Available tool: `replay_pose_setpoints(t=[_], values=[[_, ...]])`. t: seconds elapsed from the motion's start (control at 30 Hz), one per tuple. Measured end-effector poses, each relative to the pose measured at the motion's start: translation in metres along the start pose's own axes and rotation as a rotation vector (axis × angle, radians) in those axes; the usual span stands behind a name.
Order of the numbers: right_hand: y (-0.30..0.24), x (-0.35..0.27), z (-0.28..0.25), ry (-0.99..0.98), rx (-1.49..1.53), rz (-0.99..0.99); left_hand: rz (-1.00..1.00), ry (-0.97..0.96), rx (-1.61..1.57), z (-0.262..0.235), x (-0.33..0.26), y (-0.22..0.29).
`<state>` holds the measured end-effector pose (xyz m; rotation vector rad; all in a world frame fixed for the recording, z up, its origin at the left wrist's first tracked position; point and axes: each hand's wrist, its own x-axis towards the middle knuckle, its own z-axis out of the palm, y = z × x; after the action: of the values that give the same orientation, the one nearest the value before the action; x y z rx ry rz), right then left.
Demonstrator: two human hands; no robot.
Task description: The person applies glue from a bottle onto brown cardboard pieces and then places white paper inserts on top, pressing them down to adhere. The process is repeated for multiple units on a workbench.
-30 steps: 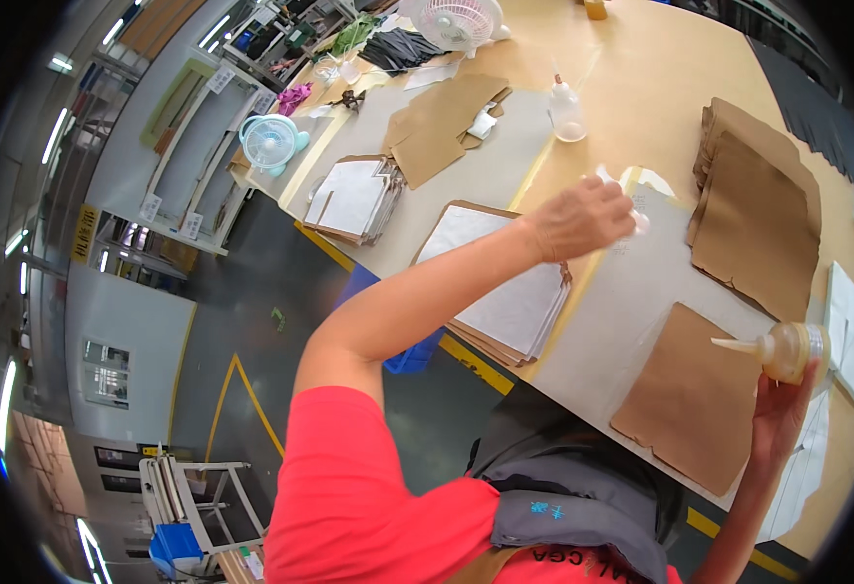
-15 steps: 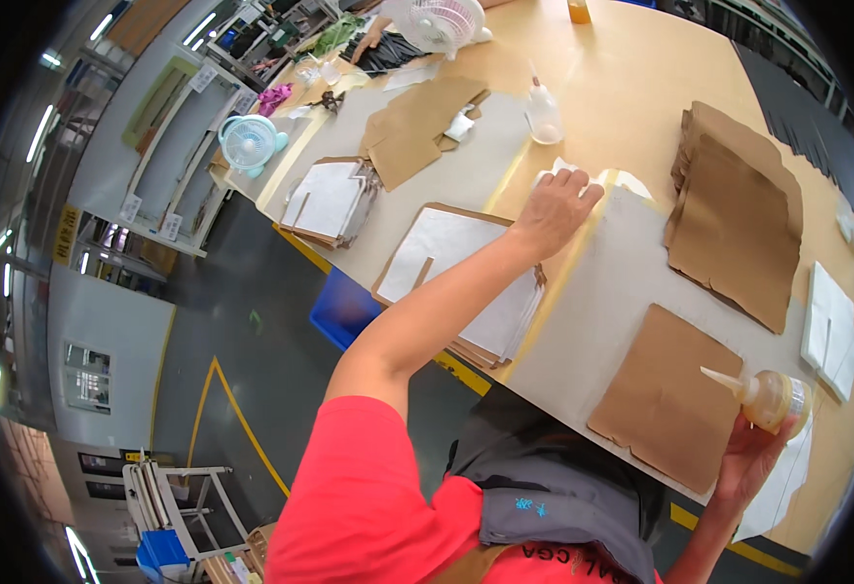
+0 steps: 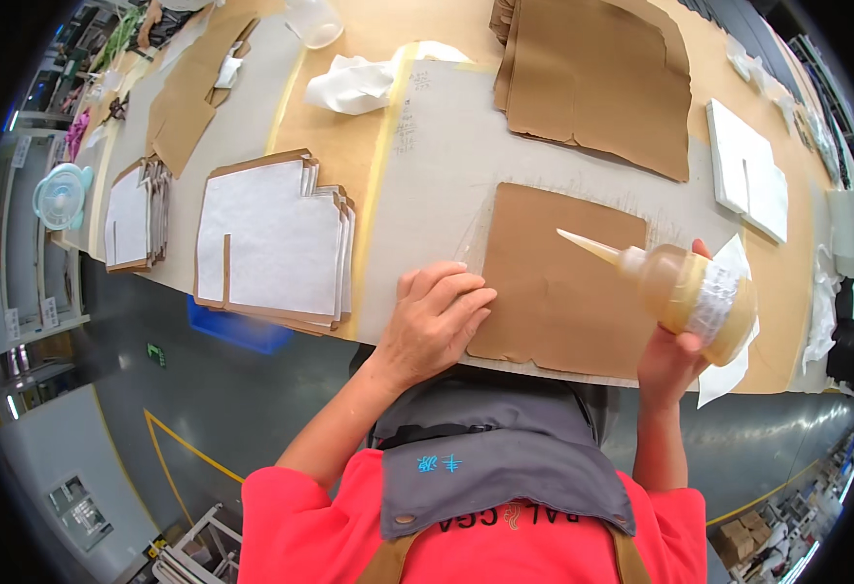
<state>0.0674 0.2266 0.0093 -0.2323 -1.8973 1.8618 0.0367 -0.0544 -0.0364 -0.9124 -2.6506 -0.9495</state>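
Observation:
A brown sheet (image 3: 554, 282) lies flat before me near the table's front edge. At its left edge is my left hand (image 3: 437, 316), fingers bent and held together, the tips touching the sheet's margin. The thumb is hidden, so what the fingers grip, if anything, cannot be seen. Over the sheet's right side, my right hand (image 3: 675, 360) is wrapped around a clear squeeze bottle (image 3: 705, 297) of yellowish liquid. The bottle is tilted, its long tapered nozzle pointing left above the sheet without touching it.
Stacked brown sheets (image 3: 597, 83) lie farther back. Left stand a pile of white-faced, brown-edged pieces (image 3: 276, 234) and a smaller pile (image 3: 135, 219). A crumpled white cloth (image 3: 349, 86), a translucent bottle (image 3: 315, 21) and white folded pieces (image 3: 746, 170) are also on the table.
My left hand has left the crumpled white cloth and come back to the brown sheet's left edge. My right hand has brought the bottle farther over the sheet. The view has turned.

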Motion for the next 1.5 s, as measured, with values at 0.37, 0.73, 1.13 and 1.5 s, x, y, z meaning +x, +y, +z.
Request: replay_pose_setpoints(t=[0.37,0.73,1.13,1.5], values=[[0.047,0.024,0.034,-0.363,-0.219,-0.433,-0.033,-0.008,-0.029,0.001,-0.002,-0.004],[0.048,0.024,0.043,-0.477,-0.282,-0.436,-0.056,-0.031,-0.041,0.0,-0.002,-0.004],[0.047,0.024,0.041,-0.531,-0.226,-0.489,-0.061,-0.046,-0.054,-0.002,-0.001,-0.004],[0.049,0.016,0.022,-0.461,-0.254,-0.5,-0.054,-0.052,-0.062,-0.001,0.0,-0.005]])
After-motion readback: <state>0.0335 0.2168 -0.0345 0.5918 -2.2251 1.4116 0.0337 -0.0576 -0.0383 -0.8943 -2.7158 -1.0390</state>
